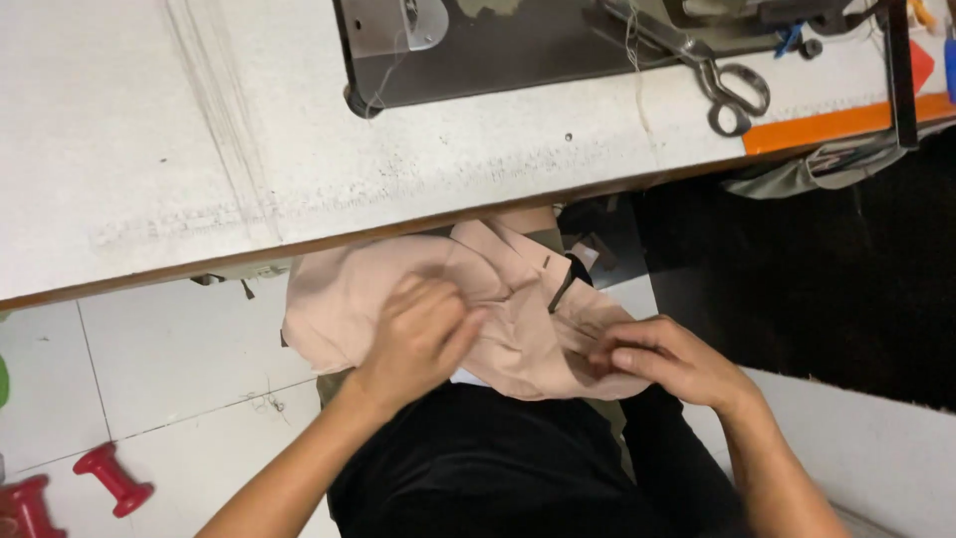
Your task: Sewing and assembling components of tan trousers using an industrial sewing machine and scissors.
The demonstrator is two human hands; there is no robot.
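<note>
A crumpled piece of pale pink fabric lies on my lap, just below the front edge of the white sewing table. My left hand presses down on the cloth's middle with fingers curled into its folds. At the cloth's right edge, my right hand pinches the fabric between thumb and fingers. A small dark strip lies on the fabric near its top.
The sewing machine's dark base plate sits at the table's far side, with metal scissors to its right. An orange strip marks the right table edge. Red dumbbells lie on the tiled floor at the lower left.
</note>
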